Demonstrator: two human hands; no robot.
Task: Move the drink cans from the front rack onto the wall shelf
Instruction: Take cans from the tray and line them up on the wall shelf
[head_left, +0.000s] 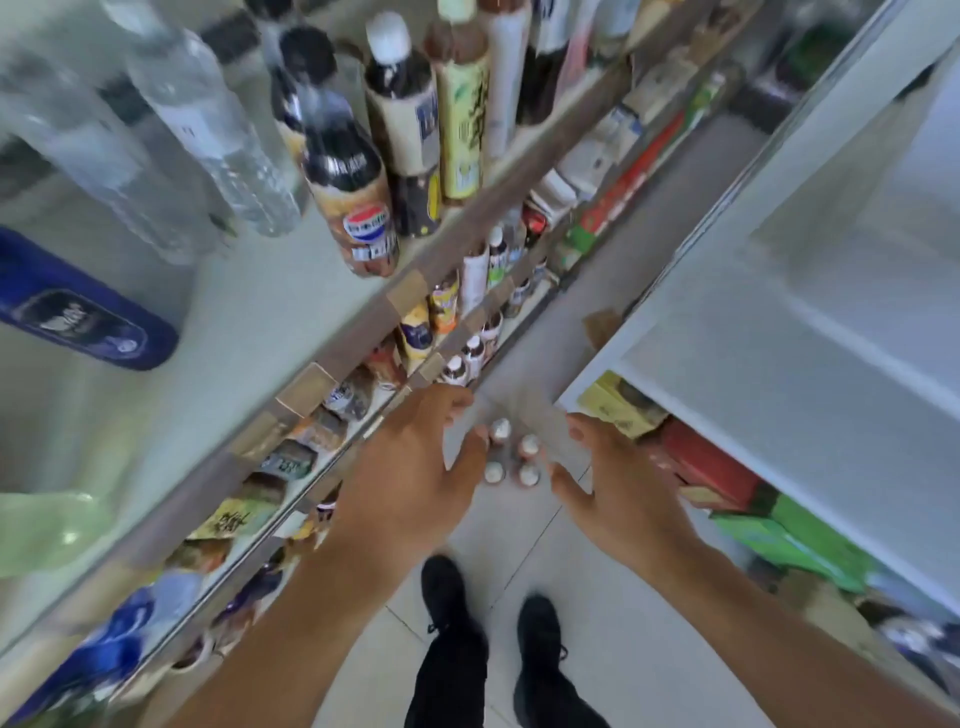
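Both hands at lower centre of frame, fingers spread. Left hand (415, 467) and right hand (618, 488) flank four cans (511, 460), thumbs near them; contact unclear. Cans upright, tops facing camera, clustered over floor (597, 623).

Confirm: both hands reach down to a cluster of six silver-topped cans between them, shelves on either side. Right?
Not quite. The head view shows four cans, not six, in a two-by-two cluster. The rest holds: the left hand and right hand reach down on either side of them, and shelves run along both sides.
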